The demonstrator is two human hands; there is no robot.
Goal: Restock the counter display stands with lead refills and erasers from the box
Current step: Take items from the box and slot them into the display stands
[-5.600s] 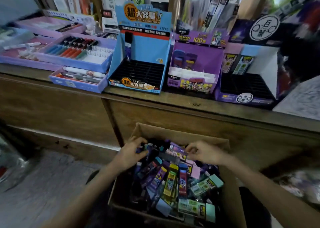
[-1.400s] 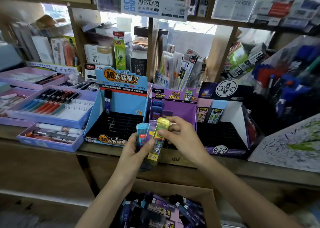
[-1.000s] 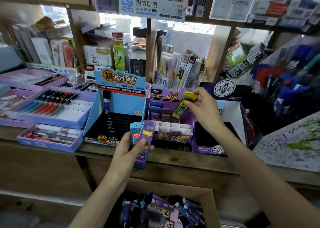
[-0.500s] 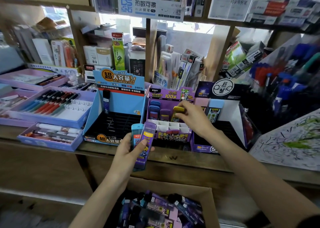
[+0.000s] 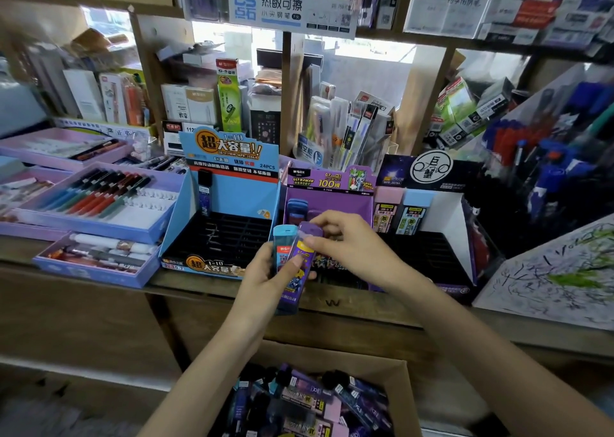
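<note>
At the left edge of the frame, lilac pen trays [image 5: 96, 200] sit on the wooden counter [image 5: 358, 307], the nearest one holding a row of dark, red and teal pens. Just right of them stands the blue display stand [image 5: 232, 197]. Its black slotted floor is nearly bare, with a single dark refill case [image 5: 204, 189] upright at its back left.

At the middle of the frame your left hand [image 5: 262, 284] is raised in front of the stands, fingers and thumb curled round two lead refill cases side by side: a teal case [image 5: 282, 242] and, to its right, a purple case [image 5: 297, 270]. Below your forearms, at the bottom centre, the cardboard box [image 5: 403, 393] lies open and full of mixed refill packs.

Behind your hands is the purple display stand [image 5: 332, 184], with a few bluish cases standing at its back left. Your right hand [image 5: 349, 244] reaches in from the right and pinches the top end of the purple case between thumb and forefinger, while your other fingers are loosely bent.

Further right, the dark display stand [image 5: 435, 234] with white inner walls holds two packs upright at its back, one pink-topped and one blue-topped.
</note>
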